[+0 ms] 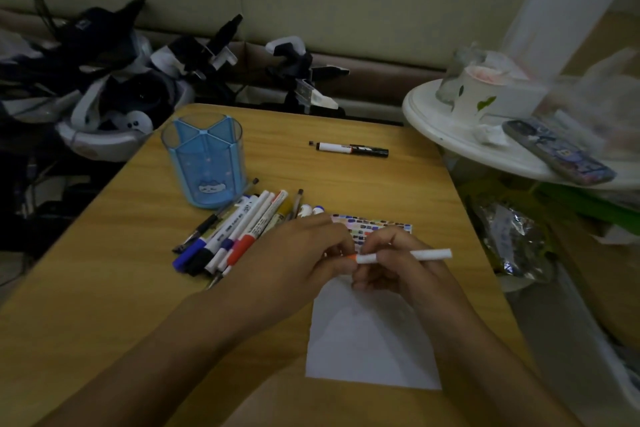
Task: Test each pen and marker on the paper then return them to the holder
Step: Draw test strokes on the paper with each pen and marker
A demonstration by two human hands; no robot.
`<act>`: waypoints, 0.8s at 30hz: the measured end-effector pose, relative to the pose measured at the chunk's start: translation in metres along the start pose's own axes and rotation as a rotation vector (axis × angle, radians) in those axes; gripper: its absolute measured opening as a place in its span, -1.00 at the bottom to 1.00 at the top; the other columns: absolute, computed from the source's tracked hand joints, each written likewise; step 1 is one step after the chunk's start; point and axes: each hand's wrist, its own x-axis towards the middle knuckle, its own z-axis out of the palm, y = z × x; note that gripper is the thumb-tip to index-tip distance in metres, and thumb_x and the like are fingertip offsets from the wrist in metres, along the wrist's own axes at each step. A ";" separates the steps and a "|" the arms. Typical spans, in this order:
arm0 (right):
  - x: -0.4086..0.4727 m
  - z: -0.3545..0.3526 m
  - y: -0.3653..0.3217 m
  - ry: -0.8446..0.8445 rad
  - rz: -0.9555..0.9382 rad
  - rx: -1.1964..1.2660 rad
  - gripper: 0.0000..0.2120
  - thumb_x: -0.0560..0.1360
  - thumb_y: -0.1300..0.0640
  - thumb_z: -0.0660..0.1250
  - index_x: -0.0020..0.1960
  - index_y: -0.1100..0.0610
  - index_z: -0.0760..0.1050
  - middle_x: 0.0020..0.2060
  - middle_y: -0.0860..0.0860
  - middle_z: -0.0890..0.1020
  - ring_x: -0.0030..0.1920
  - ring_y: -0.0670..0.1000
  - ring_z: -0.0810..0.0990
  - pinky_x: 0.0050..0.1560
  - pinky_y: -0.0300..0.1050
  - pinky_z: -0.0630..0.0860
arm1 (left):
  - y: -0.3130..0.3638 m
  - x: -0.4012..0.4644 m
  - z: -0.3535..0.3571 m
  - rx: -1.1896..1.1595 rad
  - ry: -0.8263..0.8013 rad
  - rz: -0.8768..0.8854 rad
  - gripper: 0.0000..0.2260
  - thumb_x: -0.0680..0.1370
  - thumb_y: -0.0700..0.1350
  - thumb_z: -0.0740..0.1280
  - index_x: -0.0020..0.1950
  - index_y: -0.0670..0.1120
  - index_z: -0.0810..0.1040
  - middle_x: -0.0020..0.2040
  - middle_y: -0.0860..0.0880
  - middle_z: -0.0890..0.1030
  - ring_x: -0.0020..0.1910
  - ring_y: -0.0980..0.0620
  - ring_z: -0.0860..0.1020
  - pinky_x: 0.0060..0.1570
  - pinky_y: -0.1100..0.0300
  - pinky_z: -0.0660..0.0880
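White-barrelled, the marker [405, 256] lies crosswise over the paper [372, 340], its orange cap end toward the left hand [301, 253], which pinches it; the right hand [391, 260] grips the barrel. Pulling apart along that axis should uncap it.

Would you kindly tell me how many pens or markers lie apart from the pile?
2: a black marker alone on the far table, and a white pen held in both hands above the paper.

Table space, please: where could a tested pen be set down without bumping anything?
Bare wood lies between the blue holder and the black marker, and left of the pen pile. It is crowded around the pile, both hands and the paper.
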 end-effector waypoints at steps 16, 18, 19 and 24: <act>-0.010 -0.022 -0.018 -0.039 0.090 -0.043 -0.74 0.45 0.05 0.35 -0.06 0.23 0.68 -0.15 0.24 0.72 -0.11 0.19 0.73 -0.15 -0.11 0.66 | 0.009 0.003 0.000 -0.110 -0.225 -0.076 -0.92 0.59 0.01 0.33 0.06 0.07 0.55 -0.16 0.09 0.61 -0.13 0.16 0.53 -0.22 0.29 0.43; -0.010 -0.025 -0.018 -0.058 0.087 -0.054 -0.70 0.45 0.08 0.33 0.00 0.31 0.65 -0.14 0.24 0.72 -0.10 0.19 0.73 -0.12 -0.09 0.67 | 0.007 0.004 -0.001 -0.144 -0.231 -0.077 -0.94 0.57 -0.01 0.36 0.03 0.06 0.57 -0.20 0.10 0.61 -0.16 0.17 0.54 -0.26 0.34 0.41; -0.010 -0.026 -0.017 -0.066 0.085 -0.053 -0.68 0.46 0.09 0.33 0.02 0.33 0.63 -0.13 0.24 0.72 -0.09 0.19 0.73 -0.10 -0.08 0.67 | 0.006 0.005 -0.002 -0.158 -0.238 -0.077 -0.95 0.57 -0.02 0.36 0.02 0.07 0.57 -0.22 0.11 0.61 -0.17 0.18 0.55 -0.27 0.36 0.40; -0.012 -0.029 -0.018 -0.107 0.070 -0.021 -0.73 0.54 0.09 0.38 0.02 0.32 0.64 -0.13 0.26 0.72 -0.09 0.20 0.72 -0.08 -0.07 0.65 | 0.006 0.006 -0.002 -0.201 -0.294 -0.050 -0.93 0.60 -0.09 0.32 0.02 0.01 0.61 -0.29 0.11 0.57 -0.24 0.19 0.54 -0.28 0.41 0.38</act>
